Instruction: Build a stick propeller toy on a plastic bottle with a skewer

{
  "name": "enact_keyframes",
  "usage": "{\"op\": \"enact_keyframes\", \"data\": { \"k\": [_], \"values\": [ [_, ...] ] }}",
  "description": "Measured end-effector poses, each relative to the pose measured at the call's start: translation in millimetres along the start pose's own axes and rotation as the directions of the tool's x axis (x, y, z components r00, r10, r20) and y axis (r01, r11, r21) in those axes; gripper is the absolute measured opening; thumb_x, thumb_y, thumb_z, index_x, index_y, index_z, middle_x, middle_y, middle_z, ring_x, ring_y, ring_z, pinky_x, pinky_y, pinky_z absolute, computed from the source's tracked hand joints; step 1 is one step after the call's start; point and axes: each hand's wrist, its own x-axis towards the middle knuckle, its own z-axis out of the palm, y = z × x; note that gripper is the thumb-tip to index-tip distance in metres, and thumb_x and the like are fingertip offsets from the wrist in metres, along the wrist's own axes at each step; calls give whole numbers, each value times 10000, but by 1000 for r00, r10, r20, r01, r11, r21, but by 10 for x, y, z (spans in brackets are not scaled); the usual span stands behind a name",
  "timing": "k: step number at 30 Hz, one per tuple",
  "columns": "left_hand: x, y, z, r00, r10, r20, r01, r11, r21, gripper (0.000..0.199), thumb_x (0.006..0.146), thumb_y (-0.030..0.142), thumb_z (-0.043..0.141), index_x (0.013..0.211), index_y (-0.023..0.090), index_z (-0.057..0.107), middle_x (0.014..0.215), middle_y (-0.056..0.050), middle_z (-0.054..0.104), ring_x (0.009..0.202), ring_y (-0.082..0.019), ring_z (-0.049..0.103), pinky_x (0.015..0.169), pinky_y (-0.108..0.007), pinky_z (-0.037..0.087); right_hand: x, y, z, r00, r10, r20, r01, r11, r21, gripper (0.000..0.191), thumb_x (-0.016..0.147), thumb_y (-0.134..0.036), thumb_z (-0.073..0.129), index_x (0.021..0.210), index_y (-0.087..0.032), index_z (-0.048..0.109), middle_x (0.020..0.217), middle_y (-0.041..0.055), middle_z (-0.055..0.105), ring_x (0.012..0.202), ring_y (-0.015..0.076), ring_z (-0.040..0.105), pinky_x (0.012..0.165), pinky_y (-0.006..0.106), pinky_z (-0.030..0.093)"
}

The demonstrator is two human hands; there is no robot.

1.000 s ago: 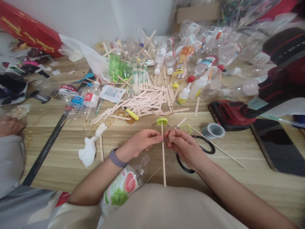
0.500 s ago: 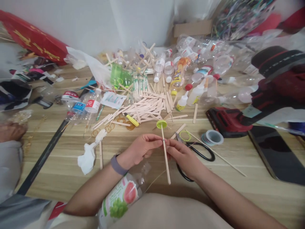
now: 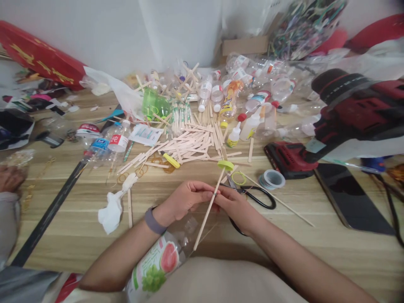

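Observation:
A thin round wooden stick (image 3: 204, 224) slants between my two hands, a yellow-green bottle cap (image 3: 225, 165) on its far end. My left hand (image 3: 188, 198), with a grey wristband, is closed in a pinch at the middle of the stick. From the other side, the fingers of my right hand (image 3: 236, 206) are closed on the same spot, by a small dark mark. A thin strand trails down from there. Black-handled scissors (image 3: 264, 198) lie partly under my right hand. Under my left forearm rests a clear plastic bottle (image 3: 168, 256) with a fruit label.
Flat wooden sticks (image 3: 195, 143) lie heaped ahead, near a yellow cutter (image 3: 171, 160). Plastic bottles (image 3: 217, 97) crowd the back. On the right are a tape roll (image 3: 272, 179), a red cordless power tool (image 3: 290, 158) and a phone (image 3: 352, 200). Another person's hand (image 3: 11, 177) is at far left.
The stick has turned between my fingers: its near end swung left and its capped end moved right. The whole view has shifted slightly, showing more of the right side.

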Motion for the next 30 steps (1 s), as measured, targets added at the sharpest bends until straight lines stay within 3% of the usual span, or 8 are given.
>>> {"op": "enact_keyframes", "data": {
  "k": [7, 12, 16, 20, 23, 26, 28, 30],
  "values": [
    [-18, -51, 4, 995, 98, -6, -98, 995, -28, 443, 613, 531, 824, 734, 143, 648, 422, 83, 434, 366, -30, 224, 387, -225, 109, -7, 20, 25, 999, 9, 33, -10, 999, 31, 234, 746, -389, 607, 644, -189, 543, 582, -35, 481, 556, 106, 404, 551, 256, 322],
    [-31, -44, 61, 983, 182, 25, -182, 983, -20, 448, 673, 558, 776, 737, 145, 617, 536, 37, 538, 434, -54, 340, 436, -215, 221, 10, 45, 16, 1000, 6, 6, -6, 1000, -2, 254, 763, -426, 592, 677, -192, 540, 592, -31, 497, 558, 115, 430, 561, 264, 343],
    [0, -38, 33, 963, 254, -95, -249, 966, 65, 390, 701, 509, 758, 757, 142, 638, 619, 23, 563, 547, -85, 431, 520, -219, 310, 11, 9, -29, 999, -12, -42, 9, 996, -94, 282, 797, -442, 574, 659, -201, 526, 579, -20, 518, 570, 133, 454, 587, 283, 358],
    [51, -13, -48, 942, 238, -236, -222, 971, 92, 333, 714, 462, 736, 758, 153, 623, 525, 79, 427, 467, -58, 294, 461, -219, 210, -30, -33, -69, 992, -73, -104, 48, 974, -223, 203, 800, -382, 623, 710, -210, 565, 611, -21, 523, 596, 149, 449, 593, 290, 341],
    [78, 48, -82, 928, 243, -284, -235, 970, 65, 305, 717, 443, 726, 777, 169, 605, 509, 92, 385, 455, -58, 275, 459, -220, 209, -73, -24, -34, 978, -202, 53, 207, 910, -360, 124, 807, -316, 643, 878, -214, 646, 765, 18, 593, 708, 180, 526, 672, 310, 397],
    [85, 130, -82, 917, 270, -293, -262, 963, 68, 266, 710, 401, 732, 750, 170, 607, 508, 86, 376, 471, -65, 295, 472, -222, 228, -89, 27, 45, 907, -254, 335, 383, 827, -411, 284, 878, -267, 575, 1156, -230, 625, 1044, 83, 634, 908, 212, 590, 817, 346, 445],
    [78, 181, -73, 910, 298, -290, -287, 955, 79, 235, 706, 370, 735, 732, 168, 619, 524, 75, 401, 485, -68, 313, 481, -225, 240, -79, 66, 97, 886, -209, 414, 388, 824, -413, 323, 892, -231, 552, 1210, -238, 610, 1133, 99, 626, 962, 220, 597, 842, 350, 456],
    [60, 222, -64, 904, 317, -286, -305, 948, 85, 213, 709, 355, 730, 736, 167, 633, 538, 67, 421, 499, -72, 333, 489, -227, 252, -65, 89, 133, 894, -148, 422, 347, 826, -444, 323, 875, -201, 564, 1190, -237, 627, 1080, 88, 643, 903, 213, 604, 801, 339, 466]
  ]
}}
